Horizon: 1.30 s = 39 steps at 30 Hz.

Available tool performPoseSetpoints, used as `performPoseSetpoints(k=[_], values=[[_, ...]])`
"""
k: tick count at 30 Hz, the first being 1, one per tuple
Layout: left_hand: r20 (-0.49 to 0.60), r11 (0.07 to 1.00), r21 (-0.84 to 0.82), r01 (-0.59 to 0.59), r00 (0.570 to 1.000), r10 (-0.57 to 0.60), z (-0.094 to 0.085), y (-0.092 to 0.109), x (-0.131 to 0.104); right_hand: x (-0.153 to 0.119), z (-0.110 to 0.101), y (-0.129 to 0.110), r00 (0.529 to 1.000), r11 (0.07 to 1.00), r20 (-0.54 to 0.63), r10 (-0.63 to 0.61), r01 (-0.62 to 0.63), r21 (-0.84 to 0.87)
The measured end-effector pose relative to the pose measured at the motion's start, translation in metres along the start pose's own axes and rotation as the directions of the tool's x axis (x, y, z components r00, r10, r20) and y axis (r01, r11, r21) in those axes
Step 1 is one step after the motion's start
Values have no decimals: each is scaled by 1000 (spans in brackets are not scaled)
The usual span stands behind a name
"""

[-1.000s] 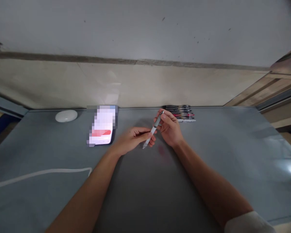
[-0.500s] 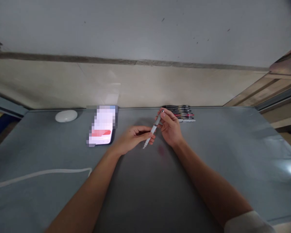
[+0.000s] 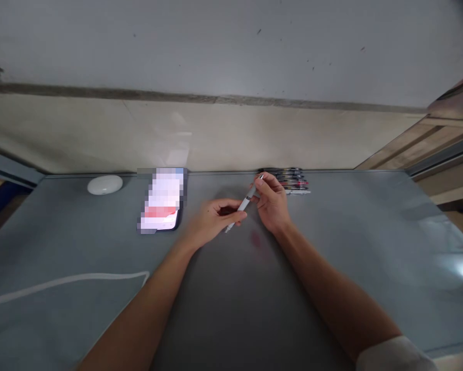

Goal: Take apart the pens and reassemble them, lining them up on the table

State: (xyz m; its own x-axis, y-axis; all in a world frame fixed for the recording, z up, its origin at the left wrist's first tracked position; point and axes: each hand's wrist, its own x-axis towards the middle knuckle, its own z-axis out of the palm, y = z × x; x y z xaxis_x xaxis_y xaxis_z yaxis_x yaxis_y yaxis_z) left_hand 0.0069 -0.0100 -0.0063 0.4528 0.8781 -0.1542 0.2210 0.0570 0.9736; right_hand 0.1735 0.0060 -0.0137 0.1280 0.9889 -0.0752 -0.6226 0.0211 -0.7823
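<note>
The white pen [image 3: 243, 205] slants above the desk [image 3: 312, 299], clamped in both grips: left hand [image 3: 211, 221] round its lower barrel, right hand [image 3: 272, 201] nearer its upper end.

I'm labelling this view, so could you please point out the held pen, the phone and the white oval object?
Pen [image 3: 243, 204]: head view, on its pale barrel between the hands.
Phone [image 3: 162, 198]: head view, on its lit screen.
White oval object [image 3: 105, 184]: head view, on its top surface.
</note>
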Motion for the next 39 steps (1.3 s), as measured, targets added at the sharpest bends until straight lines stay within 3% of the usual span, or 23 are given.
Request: performPoseSetpoints(k=[7, 13, 16, 24, 33, 39], values=[[151, 992, -120, 24, 989, -5, -7, 3, -2, -2, -1, -3, 991, 996, 104, 81, -83, 21], [7, 996, -83, 22, 1000, -21, -2, 0, 0, 0, 0, -1, 1000, 1000, 16, 1, -2, 18], [-4, 999, -40, 16, 1000, -17, -1, 0, 0, -1, 0, 0, 1000, 1000, 11, -12, 12, -2], [179, 989, -143, 46, 984, -20, -10, 2, -2, -4, 0, -4, 989, 997, 124, 82, -81, -10], [-35, 999, -33, 5, 999, -6, 1, -2, 0, 1, 0, -1, 1000, 1000, -18, -23, 23, -10], [138, 996, -92, 15, 990, -2, -7, 2, -2, -3, -1, -2, 995, 999, 80, 51, -51, -3]])
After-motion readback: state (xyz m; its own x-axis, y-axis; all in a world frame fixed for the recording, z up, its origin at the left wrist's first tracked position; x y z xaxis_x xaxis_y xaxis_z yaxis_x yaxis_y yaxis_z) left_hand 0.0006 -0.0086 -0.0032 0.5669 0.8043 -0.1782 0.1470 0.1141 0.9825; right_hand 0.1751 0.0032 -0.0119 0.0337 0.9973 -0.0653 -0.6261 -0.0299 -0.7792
